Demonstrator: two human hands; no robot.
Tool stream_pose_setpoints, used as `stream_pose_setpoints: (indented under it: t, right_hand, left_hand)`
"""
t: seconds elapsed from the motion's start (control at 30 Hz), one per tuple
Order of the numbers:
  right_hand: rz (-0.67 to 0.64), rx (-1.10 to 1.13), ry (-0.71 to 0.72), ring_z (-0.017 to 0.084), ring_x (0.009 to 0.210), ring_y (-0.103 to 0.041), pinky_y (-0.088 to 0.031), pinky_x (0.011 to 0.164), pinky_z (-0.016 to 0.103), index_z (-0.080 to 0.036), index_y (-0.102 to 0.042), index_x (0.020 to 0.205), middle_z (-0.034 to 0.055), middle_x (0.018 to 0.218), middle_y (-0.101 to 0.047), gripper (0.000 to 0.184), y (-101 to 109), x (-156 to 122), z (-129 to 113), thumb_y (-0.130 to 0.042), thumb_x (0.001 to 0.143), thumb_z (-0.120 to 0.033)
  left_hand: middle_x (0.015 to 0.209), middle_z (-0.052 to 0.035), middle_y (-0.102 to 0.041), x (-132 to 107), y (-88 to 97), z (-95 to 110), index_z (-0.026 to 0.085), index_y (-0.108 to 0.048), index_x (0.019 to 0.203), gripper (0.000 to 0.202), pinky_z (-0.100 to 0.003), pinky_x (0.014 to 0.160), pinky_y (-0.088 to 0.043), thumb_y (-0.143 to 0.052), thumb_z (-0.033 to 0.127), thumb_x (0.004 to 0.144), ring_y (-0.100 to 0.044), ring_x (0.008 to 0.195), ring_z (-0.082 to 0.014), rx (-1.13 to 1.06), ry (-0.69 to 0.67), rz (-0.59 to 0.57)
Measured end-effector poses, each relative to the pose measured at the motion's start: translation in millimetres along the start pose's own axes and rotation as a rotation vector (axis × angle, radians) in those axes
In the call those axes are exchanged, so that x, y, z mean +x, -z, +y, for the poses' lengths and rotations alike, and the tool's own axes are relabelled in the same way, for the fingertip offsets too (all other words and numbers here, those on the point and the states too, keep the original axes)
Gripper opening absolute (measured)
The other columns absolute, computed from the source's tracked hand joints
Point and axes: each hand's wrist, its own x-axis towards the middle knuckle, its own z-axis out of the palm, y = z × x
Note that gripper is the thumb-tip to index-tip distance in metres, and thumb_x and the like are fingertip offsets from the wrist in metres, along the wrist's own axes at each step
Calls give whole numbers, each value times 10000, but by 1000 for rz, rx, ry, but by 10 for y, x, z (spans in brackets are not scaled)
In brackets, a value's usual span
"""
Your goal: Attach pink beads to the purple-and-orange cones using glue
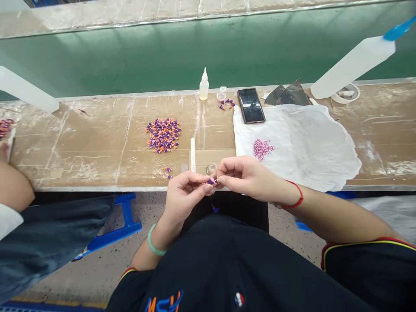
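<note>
Between the thumb and fingers of my left hand (188, 193) is a small purple and orange piece (211, 180), held at the table's front edge. My right hand (238, 175) meets it from the right, thumb and fingers pinched together; what sits in that pinch is too small to make out. Just beyond my fingertips lies a small round dish (211, 168), beside a white strip (193, 154). A pile of similar purple and orange pieces (163, 135) is to the left, with a few loose ones (167, 170) nearer me. Tiny pink beads (262, 149) rest on a white cloth (302, 138).
At the back stand a small dropper bottle (203, 86) and tiny clear caps (221, 93). A phone (251, 105) lies on the cloth's edge. Large white bottles (355, 67) lean at both sides, with a tape roll (346, 93) at right. A co-worker's arm (14, 182) is at left.
</note>
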Motion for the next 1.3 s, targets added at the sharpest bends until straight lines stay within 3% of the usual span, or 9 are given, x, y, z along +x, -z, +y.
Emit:
stream_pose_setpoints:
  t: [0.23, 0.47, 0.7, 1.0, 1.13, 1.2, 1.3]
  right_hand:
    - [37, -66, 49, 126, 665, -636, -502, 596, 225, -171, -620, 750, 20, 737, -711, 51, -19, -29, 5, -594, 782, -200]
    - [68, -185, 128, 98, 582, -591, -447, 526, 194, -163, -621, 728, 1, 660, -684, 77, -30, -66, -52, -567, 781, -179]
    - [62, -296, 240, 90, 591, -593, -450, 552, 183, -159, -621, 735, -4, 667, -683, 106, -46, -79, -83, -536, 789, -125]
    - [76, -386, 274, 86, 559, -549, -421, 532, 185, -167, -592, 733, -11, 638, -649, 105, -48, -88, -48, -519, 783, -110]
    - [121, -497, 387, 104, 569, -593, -456, 550, 205, -187, -583, 741, -7, 650, -662, 118, -43, -110, -16, -518, 809, -115]
    - [163, -551, 457, 148, 715, -698, -534, 657, 243, -201, -603, 796, 32, 798, -746, 103, -31, -145, -11, -535, 850, -144]
    - [249, -585, 505, 215, 996, -741, -591, 838, 320, -227, -632, 895, 73, 1069, -778, 73, -1, -212, -12, -571, 881, -189]
  left_hand:
    - [737, -5, -785, -23, -69, 27, 197, -777, 790, 109, -196, 586, -630, -858, 162, 725, -743, 598, -133, 56, -87, 6]
    - [720, -15, -779, -69, -91, 38, 195, -785, 802, 89, -210, 605, -630, -848, 180, 740, -745, 616, -141, 107, -110, 35]
    - [727, -13, -783, -90, -109, 52, 198, -783, 795, 75, -198, 597, -628, -836, 167, 752, -750, 613, -143, 141, -121, 45]
    - [735, -36, -781, -82, -72, -1, 180, -758, 802, 103, -230, 594, -625, -813, 267, 792, -743, 602, -157, 246, -162, 14]
    - [753, -35, -787, -55, -41, -13, 193, -756, 826, 65, -235, 628, -610, -776, 255, 828, -750, 649, -160, 422, -315, -15]
    - [791, -27, -797, -41, -31, 17, 211, -758, 859, 20, -241, 671, -604, -760, 214, 839, -755, 692, -160, 558, -464, -19]
    - [851, -9, -807, -20, -35, 82, 243, -738, 924, 151, -239, 686, -593, -728, 116, 843, -754, 720, -149, 685, -688, -61]
